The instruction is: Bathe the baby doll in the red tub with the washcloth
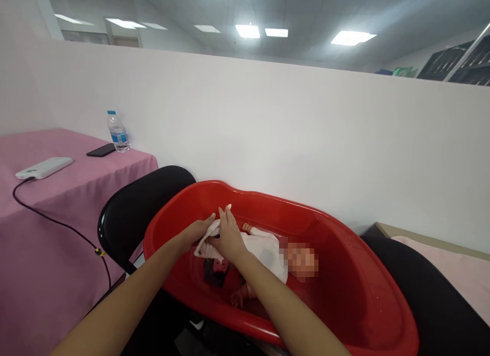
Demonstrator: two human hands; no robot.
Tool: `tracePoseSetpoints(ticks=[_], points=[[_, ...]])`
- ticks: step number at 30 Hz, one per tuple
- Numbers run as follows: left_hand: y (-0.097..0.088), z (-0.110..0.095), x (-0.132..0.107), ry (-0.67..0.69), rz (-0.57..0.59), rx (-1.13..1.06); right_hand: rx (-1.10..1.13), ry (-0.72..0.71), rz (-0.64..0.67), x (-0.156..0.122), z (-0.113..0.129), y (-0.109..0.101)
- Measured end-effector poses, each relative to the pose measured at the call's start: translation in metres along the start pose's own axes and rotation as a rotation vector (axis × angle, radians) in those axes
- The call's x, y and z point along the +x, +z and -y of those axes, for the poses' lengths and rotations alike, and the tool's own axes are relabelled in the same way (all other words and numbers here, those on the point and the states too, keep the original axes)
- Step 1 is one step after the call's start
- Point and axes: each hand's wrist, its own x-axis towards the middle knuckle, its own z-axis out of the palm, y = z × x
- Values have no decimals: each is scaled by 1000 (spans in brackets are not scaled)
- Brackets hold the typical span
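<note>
Single view, from a head-worn camera above the near side of the red tub (344,272), facing forward and down. Range is close: the left hand (195,232) and right hand (230,239) sit at lower centre. The wide field reaches the white wall (287,131) beyond, the pink-covered table (82,177) at left and ceiling lights (247,31) above.

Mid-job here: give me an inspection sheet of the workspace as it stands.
Surface: red tub; its support mostly hidden.
Job's things: baby figure lying in the tub; white cloth near its lower body, perhaps clothing.
Clutter: bottle, dark slab, white device, on the pink-covered table.
Hands: left hand and right hand both at the cloth; grip partly hidden.
Cables: black cable runs from the white device over the table's edge.
Surroundings: white wall behind, black chair at left.
</note>
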Motion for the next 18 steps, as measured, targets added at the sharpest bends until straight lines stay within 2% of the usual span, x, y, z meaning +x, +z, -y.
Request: tracePoseSetpoints(ticks=[4, 7, 11, 14, 18], points=[[2, -1, -1, -45, -72, 58, 82, 119, 198, 6, 3, 2], [2, 3, 4, -94, -64, 44, 21, 160, 180, 4, 4, 7], [-2, 12, 13, -62, 21, -68, 14, 21, 182, -1, -1, 6], [-3, 13, 15, -8, 36, -8, -11, -124, 240, -2, -5, -6], [-2, 10, 11, 18, 23, 53, -84, -212, 314, 2, -8, -20]])
